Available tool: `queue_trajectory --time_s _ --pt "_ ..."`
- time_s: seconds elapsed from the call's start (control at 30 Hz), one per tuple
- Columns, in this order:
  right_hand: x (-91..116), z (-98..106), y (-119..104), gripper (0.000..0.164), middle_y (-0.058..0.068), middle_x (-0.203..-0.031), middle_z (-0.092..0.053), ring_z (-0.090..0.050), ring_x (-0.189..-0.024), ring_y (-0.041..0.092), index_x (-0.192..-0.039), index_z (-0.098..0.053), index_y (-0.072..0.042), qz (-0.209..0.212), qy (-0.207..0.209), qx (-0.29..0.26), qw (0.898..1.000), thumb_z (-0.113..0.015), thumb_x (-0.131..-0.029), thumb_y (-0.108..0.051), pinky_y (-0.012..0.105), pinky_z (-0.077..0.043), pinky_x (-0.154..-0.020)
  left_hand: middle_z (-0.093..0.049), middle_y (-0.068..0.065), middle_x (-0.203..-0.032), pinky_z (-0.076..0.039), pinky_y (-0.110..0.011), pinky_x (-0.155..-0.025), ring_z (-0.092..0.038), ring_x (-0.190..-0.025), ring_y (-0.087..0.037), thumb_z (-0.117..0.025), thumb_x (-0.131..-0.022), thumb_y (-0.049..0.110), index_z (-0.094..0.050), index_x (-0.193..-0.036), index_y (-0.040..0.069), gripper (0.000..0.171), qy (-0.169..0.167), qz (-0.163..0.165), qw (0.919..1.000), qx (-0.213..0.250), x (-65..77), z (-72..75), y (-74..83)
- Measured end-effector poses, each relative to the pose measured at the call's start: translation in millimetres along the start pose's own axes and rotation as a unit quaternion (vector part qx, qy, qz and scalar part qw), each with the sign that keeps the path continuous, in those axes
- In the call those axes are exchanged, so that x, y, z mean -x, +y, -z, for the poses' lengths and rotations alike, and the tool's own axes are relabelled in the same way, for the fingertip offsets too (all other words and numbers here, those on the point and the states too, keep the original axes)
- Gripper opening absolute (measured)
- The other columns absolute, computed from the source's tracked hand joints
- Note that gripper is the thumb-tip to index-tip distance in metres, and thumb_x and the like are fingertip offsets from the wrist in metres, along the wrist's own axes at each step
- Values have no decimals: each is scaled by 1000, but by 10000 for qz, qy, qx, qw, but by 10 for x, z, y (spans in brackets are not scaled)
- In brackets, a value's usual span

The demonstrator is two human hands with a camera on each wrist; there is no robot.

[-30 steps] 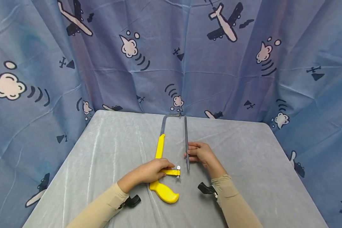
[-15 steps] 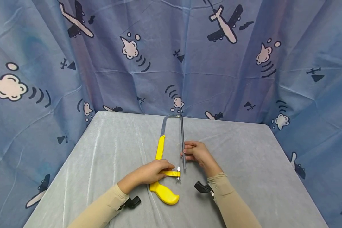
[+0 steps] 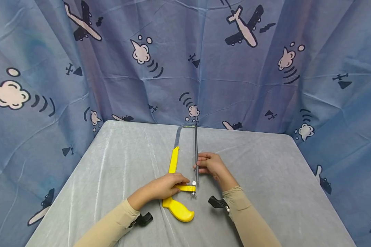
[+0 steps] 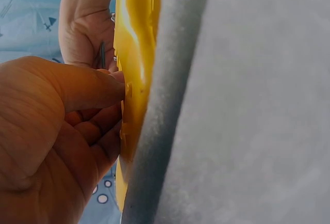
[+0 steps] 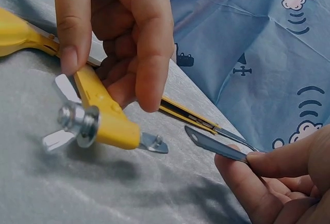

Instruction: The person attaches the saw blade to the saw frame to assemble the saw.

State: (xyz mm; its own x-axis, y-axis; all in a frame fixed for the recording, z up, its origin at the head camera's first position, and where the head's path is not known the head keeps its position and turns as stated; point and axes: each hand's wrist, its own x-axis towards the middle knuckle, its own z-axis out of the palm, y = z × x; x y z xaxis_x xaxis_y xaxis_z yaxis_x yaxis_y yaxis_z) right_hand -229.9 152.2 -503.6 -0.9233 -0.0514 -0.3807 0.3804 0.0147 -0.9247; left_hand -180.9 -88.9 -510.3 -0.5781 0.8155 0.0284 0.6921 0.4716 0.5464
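A hacksaw frame with a yellow handle (image 3: 180, 210) lies on the cloth-covered table, its grey bow pointing away from me. My left hand (image 3: 162, 187) grips the yellow frame by its near arm, thumb on one side and fingers on the other. My right hand (image 3: 213, 166) pinches a grey hacksaw blade (image 3: 196, 144) near its close end. The blade's far end meets the bow's far tip in the head view. In the right wrist view, the blade's holed end (image 5: 194, 137) is a short gap from the small pin (image 5: 158, 140) on the arm's holder; a wing nut (image 5: 64, 87) sits behind it.
Grey cloth (image 3: 266, 171) covers the table. A blue curtain (image 3: 235, 85) printed with airplanes hangs behind its far edge and along both sides. A black camera mount (image 3: 143, 219) sits at the left wrist, another mount (image 3: 217, 202) at the right.
My right hand has moved the blade leftward, bringing it alongside the frame's open side, its far end now at the bow's tip. My left hand and the frame have stayed put.
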Motion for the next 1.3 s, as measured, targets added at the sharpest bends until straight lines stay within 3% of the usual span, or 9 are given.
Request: queue_trajectory --time_s 0.63,0.93,1.3 --pt "-34 -30 19 50 19 -116 -65 -77 -85 26 -141 -54 5 -114 44 48 9999 -65 -93 9 31 -63 -66 -67 1 -117 -51 -25 -100 -61 -109 -7 -67 -95 1 -64 -135 8 40 6 106 9999 51 13 -7 -2" --pt "-75 -69 64 47 14 -105 -66 -77 -81 23 -140 -53 8 -123 57 122 9998 -62 -95 9 32 -63 -65 -67 0 -121 -50 -25 -101 -61 -111 -8 -66 -96 2 -64 -136 7 40 -51 127 9999 31 10 2 13" --pt "-109 -84 107 50 15 -110 -65 -77 -79 22 -141 -54 4 -158 85 50 9998 -65 -92 10 31 -63 -64 -67 0 -122 -51 -25 -101 -61 -111 -9 -67 -96 2 -64 -136 7 40 -42 103 9999 50 9 15 24"
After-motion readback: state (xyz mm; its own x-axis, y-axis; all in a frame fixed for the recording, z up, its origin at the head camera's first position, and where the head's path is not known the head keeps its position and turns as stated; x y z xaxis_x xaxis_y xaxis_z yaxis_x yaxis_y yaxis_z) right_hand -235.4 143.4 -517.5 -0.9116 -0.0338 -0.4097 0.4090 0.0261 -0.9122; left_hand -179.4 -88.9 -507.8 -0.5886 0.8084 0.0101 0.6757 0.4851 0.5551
